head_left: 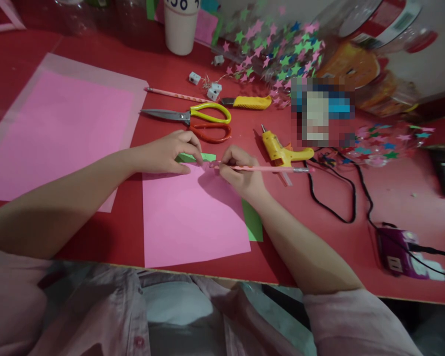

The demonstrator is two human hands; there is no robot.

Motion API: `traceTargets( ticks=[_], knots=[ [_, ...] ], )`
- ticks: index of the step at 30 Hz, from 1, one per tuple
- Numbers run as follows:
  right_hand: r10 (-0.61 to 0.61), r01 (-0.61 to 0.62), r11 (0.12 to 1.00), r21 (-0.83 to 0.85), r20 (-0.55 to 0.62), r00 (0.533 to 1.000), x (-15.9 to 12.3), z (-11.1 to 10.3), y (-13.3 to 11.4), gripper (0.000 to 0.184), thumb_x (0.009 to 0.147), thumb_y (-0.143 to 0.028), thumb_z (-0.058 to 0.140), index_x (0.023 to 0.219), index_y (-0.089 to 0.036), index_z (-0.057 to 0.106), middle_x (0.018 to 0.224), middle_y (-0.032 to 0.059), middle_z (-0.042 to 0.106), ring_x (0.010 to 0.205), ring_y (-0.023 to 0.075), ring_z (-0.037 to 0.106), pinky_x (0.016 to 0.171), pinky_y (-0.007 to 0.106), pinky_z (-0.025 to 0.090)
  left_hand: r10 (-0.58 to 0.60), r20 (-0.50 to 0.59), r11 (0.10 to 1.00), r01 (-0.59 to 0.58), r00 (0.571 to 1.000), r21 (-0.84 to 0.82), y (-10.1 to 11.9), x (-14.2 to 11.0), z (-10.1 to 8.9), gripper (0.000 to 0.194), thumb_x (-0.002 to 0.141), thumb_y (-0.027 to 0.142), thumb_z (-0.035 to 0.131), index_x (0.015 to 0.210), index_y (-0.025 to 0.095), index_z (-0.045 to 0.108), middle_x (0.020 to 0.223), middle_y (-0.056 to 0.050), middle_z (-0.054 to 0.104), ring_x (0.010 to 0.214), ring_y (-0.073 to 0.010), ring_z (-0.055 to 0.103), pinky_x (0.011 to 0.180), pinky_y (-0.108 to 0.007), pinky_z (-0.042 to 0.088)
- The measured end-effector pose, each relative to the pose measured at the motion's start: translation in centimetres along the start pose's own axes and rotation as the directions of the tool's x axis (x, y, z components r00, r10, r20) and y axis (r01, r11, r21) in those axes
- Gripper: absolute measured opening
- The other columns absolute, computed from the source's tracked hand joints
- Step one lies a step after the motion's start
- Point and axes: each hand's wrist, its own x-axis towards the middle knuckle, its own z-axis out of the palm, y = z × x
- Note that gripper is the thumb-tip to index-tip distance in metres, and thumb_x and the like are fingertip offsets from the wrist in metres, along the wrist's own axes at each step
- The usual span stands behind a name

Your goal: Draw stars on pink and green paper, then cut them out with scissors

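On the pink paper [193, 217] in front of me, my right hand [241, 170] grips a pink pencil [278, 169]. The pencil lies almost level, its point toward the left near the sheet's upper part and its eraser end toward the right. My left hand [166, 153] rests on the paper's upper left edge, fingers apart, fingertips close to the pencil point. Green paper [252, 222] sticks out from under the pink sheet at the right and along the top. Any mark at the pencil tip is too small to make out.
Beyond my hands lie scissors [183, 115], a second pencil [178, 95] and a yellow cutter [250, 102]. To the right are a yellow glue gun [282, 148], its black cord and a purple box [398, 249]. Large pink sheets [70, 123] lie left; a white cup [180, 29] stands behind.
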Motion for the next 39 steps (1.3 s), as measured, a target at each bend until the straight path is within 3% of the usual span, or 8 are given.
traceTargets(
  ticks=[15,39],
  knots=[
    [-0.009,0.009,1.000,-0.026,0.027,1.000,-0.01,-0.34,-0.33,0.015,0.067,-0.013,0.051,0.062,-0.022,0.042,0.056,-0.0044,0.045,0.054,0.0104,0.039,0.050,0.025,0.028,0.008,-0.005,1.000,-0.008,1.000,0.002,0.08,0.01,0.07,0.031,0.079,0.024,0.064,0.109,0.025,0.073,0.122,-0.006,0.056,0.117,-0.0227,0.049,0.108,-0.038,0.036],
    [-0.075,0.075,0.997,-0.006,0.059,0.995,-0.44,0.49,0.28,0.014,0.079,-0.018,0.057,0.070,-0.021,0.047,0.061,-0.0054,0.048,0.057,0.0090,0.041,0.055,0.025,0.031,0.020,-0.009,1.000,-0.019,1.000,0.014,-0.09,0.05,0.09,0.029,0.081,0.026,0.064,0.108,0.026,0.073,0.121,-0.005,0.057,0.116,-0.0226,0.050,0.107,-0.039,0.037]
  ],
)
